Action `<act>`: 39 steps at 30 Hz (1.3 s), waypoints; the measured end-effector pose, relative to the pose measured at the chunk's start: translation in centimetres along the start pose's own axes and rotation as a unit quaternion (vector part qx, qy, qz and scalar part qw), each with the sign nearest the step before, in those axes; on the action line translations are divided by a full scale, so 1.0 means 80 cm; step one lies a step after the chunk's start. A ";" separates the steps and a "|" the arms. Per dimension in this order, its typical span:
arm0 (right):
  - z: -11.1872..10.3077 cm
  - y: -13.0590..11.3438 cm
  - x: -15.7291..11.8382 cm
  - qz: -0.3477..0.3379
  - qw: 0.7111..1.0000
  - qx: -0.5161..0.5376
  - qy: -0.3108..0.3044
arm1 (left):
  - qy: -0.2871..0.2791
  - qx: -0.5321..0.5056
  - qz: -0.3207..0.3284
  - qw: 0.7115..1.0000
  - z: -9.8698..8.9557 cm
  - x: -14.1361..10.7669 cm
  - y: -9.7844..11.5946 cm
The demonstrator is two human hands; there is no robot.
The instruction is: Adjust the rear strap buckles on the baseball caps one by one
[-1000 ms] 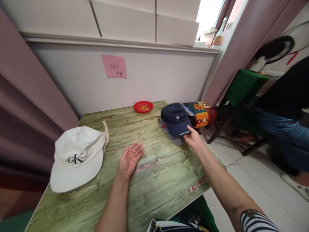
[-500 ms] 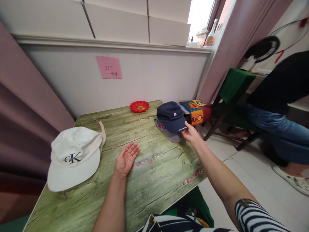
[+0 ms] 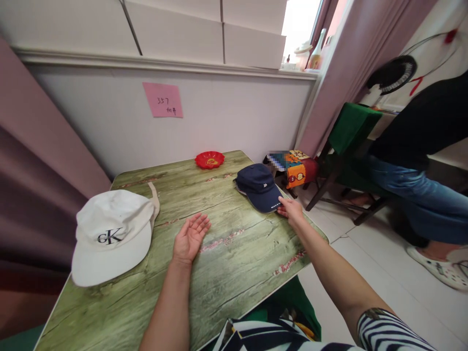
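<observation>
The right grip (image 3: 290, 208) is closed on the brim of the navy cap (image 3: 259, 186), which sits at the counter's (image 3: 219, 282) right edge. The left grip (image 3: 192, 237) is palm up, fingers apart, with bare counter between it and the cap. Left of that grip, the white cap (image 3: 114, 234) lies near the left edge.

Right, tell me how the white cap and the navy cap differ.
The white cap has large black lettering on its front; the navy cap has a small white emblem. The white cap lies untouched, while the navy cap's brim is pinched by the right hand. Both sit crown up.
</observation>
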State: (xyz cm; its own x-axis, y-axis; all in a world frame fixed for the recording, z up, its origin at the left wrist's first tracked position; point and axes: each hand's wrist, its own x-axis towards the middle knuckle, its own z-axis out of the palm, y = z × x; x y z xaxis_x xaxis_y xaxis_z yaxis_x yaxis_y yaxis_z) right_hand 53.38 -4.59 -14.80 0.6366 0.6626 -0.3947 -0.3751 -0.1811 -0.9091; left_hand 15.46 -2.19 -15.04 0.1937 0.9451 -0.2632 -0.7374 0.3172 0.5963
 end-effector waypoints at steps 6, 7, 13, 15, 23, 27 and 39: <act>-0.019 0.010 -0.018 0.026 0.998 -0.052 -0.029 | 0.002 -0.001 0.002 1.000 0.000 0.000 0.000; -0.018 0.010 -0.021 0.045 0.997 -0.043 -0.050 | 0.003 -0.002 0.002 1.000 0.001 0.000 0.000; 0.007 0.013 -0.025 0.108 0.990 0.033 -0.084 | 0.003 -0.003 0.005 1.000 0.001 -0.001 -0.001; 0.018 0.015 -0.020 0.099 0.993 0.038 -0.058 | 0.001 -0.003 0.006 1.000 0.000 -0.001 -0.001; 0.052 0.023 0.003 0.061 0.996 0.058 -0.007 | -0.003 0.002 0.005 1.000 -0.001 0.000 -0.002; 0.067 0.023 0.011 0.043 0.997 0.068 0.012 | -0.004 0.001 0.002 1.000 0.000 -0.001 -0.002; 0.021 0.063 -0.057 -0.047 0.997 0.027 -0.059 | -0.013 -0.003 0.010 1.000 -0.003 -0.009 -0.009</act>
State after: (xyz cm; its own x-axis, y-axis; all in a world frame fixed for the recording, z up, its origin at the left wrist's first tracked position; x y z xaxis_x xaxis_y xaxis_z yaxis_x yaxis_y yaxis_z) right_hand 47.44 -7.30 -17.40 0.5885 0.7561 -0.2863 -0.3555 -0.0761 -0.9316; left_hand 15.66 -3.13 -15.47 0.1954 0.9531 -0.2310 -0.7448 0.2974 0.5974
